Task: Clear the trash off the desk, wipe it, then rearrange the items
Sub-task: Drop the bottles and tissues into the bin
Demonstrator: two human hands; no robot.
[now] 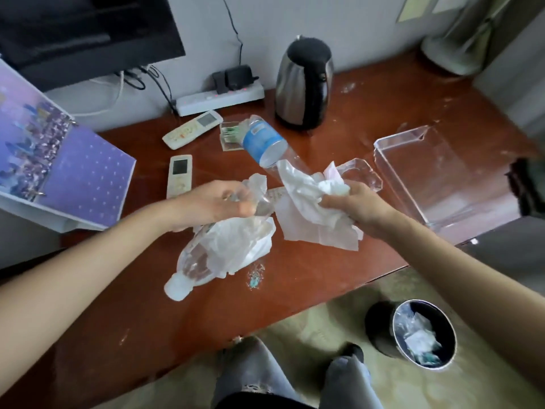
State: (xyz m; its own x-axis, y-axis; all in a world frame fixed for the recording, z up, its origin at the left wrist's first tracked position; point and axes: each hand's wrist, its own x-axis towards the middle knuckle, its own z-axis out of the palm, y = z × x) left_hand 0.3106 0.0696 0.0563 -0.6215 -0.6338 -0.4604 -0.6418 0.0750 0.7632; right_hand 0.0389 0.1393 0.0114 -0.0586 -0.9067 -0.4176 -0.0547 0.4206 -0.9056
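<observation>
Reddish-brown desk (309, 276) against a grey wall, top scuffed and smeared with pale marks. Small scatter of crumbs (255, 278) near the front edge.

Left hand (218, 203): above the middle of the desk, fingers curled round the upper body of a clear bottle (191, 261). The bottle hangs tilted, its white cap (177, 286) pointing down and toward the person. A crumpled thin wrapper (239, 243) is bunched in the same grip and drapes over the bottle.

Right hand (359, 206): just beside the left hand, fingers closed on a wad of white tissue (315, 202), loose sheets hanging below the fist. A blue-labelled bottle (262, 140) juts up and away from this wad, base toward the wall. Its neck end is hidden by the tissue, so I cannot tell whether the fingers hold it too.

On the desk behind the hands:
- two white remotes, one angled near the wall (193, 129), one lying lengthwise (179, 175) near the left hand
- small clear holder with packets (230, 137), partly behind the blue-labelled bottle
- steel kettle (303, 87), upright
- white power strip (221, 97) with a black adapter plugged in
- clear acrylic tray (427, 172) at the right end, with a smaller clear piece (362, 174) just beside it

A purple binder (73, 172) lies open at the left end, under a dark screen (88, 33). A black waste bin (424, 335) stands on the carpet in front of the desk, to the person's right, holding plastic and paper scraps. Grey-trousered knees (259, 370) show at the bottom edge.
</observation>
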